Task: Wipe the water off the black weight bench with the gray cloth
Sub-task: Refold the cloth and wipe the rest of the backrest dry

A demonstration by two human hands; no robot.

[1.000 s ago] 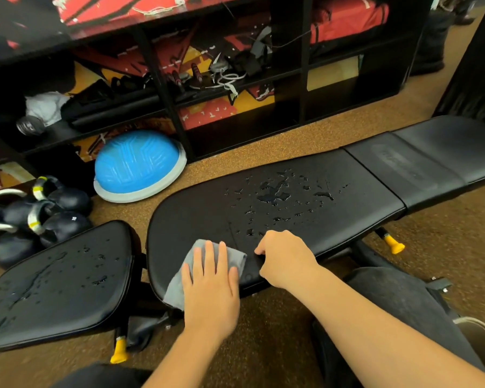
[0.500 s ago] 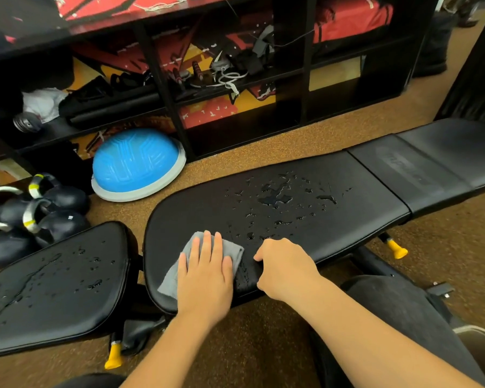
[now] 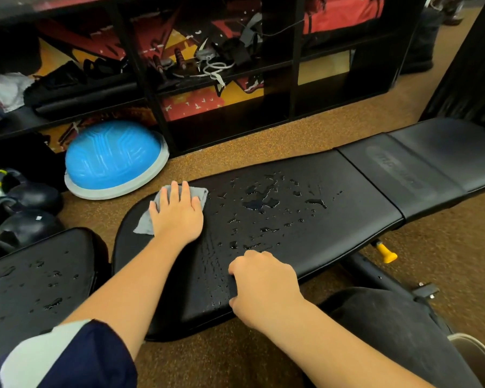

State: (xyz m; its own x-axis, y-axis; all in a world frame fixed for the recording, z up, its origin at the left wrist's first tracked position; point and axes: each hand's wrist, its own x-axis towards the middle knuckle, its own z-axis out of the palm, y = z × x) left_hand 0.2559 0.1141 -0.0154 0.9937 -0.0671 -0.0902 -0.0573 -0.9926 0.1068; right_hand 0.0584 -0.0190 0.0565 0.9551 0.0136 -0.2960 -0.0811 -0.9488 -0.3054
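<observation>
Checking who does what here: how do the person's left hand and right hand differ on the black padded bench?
The left hand lies flat, fingers spread, pressing the gray cloth near the far edge of the black padded bench. The right hand is curled, empty, gripping the near edge. Both touch the same long pad.

left hand (image 3: 177,212): flat, fingers spread | right hand (image 3: 263,287): curled, knuckles up

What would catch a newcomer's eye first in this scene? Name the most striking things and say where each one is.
The eye lands on the left hand pressed flat on the gray cloth at the far left end of the black weight bench, with water drops scattered over the middle of the pad. The right hand grips the bench's near edge. Behind, a bright blue balance dome sits on the floor.
</observation>
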